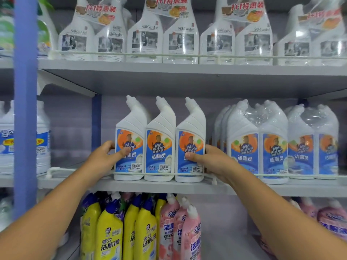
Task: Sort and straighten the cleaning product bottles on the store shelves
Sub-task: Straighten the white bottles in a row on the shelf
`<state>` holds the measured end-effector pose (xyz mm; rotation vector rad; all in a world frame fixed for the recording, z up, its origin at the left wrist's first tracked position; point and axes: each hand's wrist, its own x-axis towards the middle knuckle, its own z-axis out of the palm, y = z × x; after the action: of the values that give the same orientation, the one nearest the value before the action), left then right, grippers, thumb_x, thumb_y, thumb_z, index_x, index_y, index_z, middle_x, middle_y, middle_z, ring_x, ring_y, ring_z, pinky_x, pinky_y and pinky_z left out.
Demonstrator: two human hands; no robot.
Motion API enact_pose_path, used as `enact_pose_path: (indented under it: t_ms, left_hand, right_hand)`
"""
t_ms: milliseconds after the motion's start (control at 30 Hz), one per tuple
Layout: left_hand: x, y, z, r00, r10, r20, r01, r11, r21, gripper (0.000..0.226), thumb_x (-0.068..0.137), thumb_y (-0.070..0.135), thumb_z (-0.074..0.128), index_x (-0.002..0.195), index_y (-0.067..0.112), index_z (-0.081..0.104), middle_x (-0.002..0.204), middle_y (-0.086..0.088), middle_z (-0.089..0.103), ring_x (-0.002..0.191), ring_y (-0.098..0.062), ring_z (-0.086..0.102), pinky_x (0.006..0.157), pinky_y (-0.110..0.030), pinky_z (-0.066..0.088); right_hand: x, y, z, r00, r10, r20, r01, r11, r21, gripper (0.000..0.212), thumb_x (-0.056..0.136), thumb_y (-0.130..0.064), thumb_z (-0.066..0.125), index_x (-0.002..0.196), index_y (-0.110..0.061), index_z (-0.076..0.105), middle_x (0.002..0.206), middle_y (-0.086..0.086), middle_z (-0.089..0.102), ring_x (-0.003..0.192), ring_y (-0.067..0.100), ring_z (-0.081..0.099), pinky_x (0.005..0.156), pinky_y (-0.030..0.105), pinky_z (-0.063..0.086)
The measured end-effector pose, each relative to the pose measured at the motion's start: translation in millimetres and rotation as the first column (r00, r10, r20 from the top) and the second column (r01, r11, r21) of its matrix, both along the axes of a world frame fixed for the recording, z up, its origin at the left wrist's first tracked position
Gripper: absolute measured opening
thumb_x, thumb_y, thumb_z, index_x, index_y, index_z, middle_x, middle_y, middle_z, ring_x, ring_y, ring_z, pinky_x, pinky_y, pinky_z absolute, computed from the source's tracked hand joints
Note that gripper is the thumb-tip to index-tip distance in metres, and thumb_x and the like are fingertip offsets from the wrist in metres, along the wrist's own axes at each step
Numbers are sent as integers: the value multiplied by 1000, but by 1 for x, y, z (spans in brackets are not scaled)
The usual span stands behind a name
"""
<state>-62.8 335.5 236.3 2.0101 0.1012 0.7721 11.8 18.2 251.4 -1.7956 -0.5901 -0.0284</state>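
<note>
Three white Mr Puton toilet cleaner bottles with blue and orange labels stand upright, side by side, at the front of the middle shelf (187,187). My left hand (105,155) grips the left bottle (129,143), thumb across its label. My right hand (212,160) grips the right bottle (190,145), thumb on the label, fingers round its right side. The middle bottle (160,145) is squeezed between them. All three face forward behind the white wire rail (159,174).
Shrink-wrapped packs of the same cleaner (272,147) fill the shelf to the right. White spray bottles (163,34) line the top shelf. Yellow bottles (112,231) and pink bottles (180,228) stand below. A blue upright post (25,109) and large white jugs (22,139) are left.
</note>
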Motion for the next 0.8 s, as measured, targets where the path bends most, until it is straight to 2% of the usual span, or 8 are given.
enact_pose_path:
  t_ms: [67, 233, 300, 433, 533, 667, 800]
  left_hand:
    - [-2, 0, 0, 1000, -3, -9, 3, 1000, 5, 33, 87, 53, 70, 108, 30, 60, 108, 12, 71, 96, -12, 69, 71, -30, 53]
    - [-1, 5, 1, 999, -4, -37, 5, 1000, 18, 36, 84, 56, 71, 107, 30, 61, 111, 9, 71, 99, -14, 70, 88, -44, 58]
    - [-3, 6, 1, 999, -12, -47, 13, 1000, 22, 40, 81, 59, 71, 107, 29, 61, 110, 9, 72, 99, -14, 70, 89, -45, 58]
    - [-4, 11, 6, 996, -46, -74, 46, 999, -4, 57, 68, 67, 76, 106, 27, 65, 109, 7, 74, 100, -17, 72, 92, -48, 59]
    - [-3, 9, 8, 998, -30, -59, 29, 999, -30, 46, 79, 51, 81, 112, 24, 65, 111, 5, 72, 99, -15, 70, 87, -42, 59]
    - [-4, 4, 6, 998, -60, -28, 58, 996, -73, 47, 84, 44, 80, 121, 20, 63, 116, 2, 70, 97, -10, 67, 70, -26, 53]
    - [-7, 0, 6, 1000, -22, -5, 22, 999, -29, 45, 88, 44, 76, 122, 20, 61, 120, -1, 69, 100, -15, 66, 82, -32, 52]
  right_hand:
    - [-1, 1, -2, 1000, -1, -1, 1, 1000, 18, 22, 86, -28, 81, 105, -19, 75, 101, -1, 80, 96, 19, 76, 97, 46, 57]
    - [-1, 0, -5, 1000, 2, 13, -2, 1000, 30, 22, 88, -27, 78, 107, -18, 73, 102, -2, 79, 95, 17, 76, 97, 44, 57]
    - [-3, -1, -6, 1000, 15, 23, -16, 999, 28, 24, 88, -27, 78, 109, -17, 72, 104, -2, 79, 96, 17, 76, 96, 43, 58]
    - [-2, -3, -8, 1000, 0, 7, 0, 995, 98, 41, 84, -27, 82, 118, -12, 65, 107, 1, 79, 98, 20, 76, 93, 44, 59]
    - [1, -5, -6, 1000, 19, -20, -17, 997, 74, 42, 85, -26, 80, 121, -9, 64, 111, 4, 78, 101, 23, 75, 97, 47, 57]
    - [2, -6, -8, 1000, 11, -13, -10, 999, 45, 40, 88, -26, 77, 122, -8, 65, 113, 4, 77, 104, 23, 74, 99, 46, 56]
    - [-4, -3, -8, 999, -38, 37, 37, 999, 25, 33, 91, -24, 75, 120, -11, 67, 112, 2, 78, 103, 20, 75, 99, 44, 56]
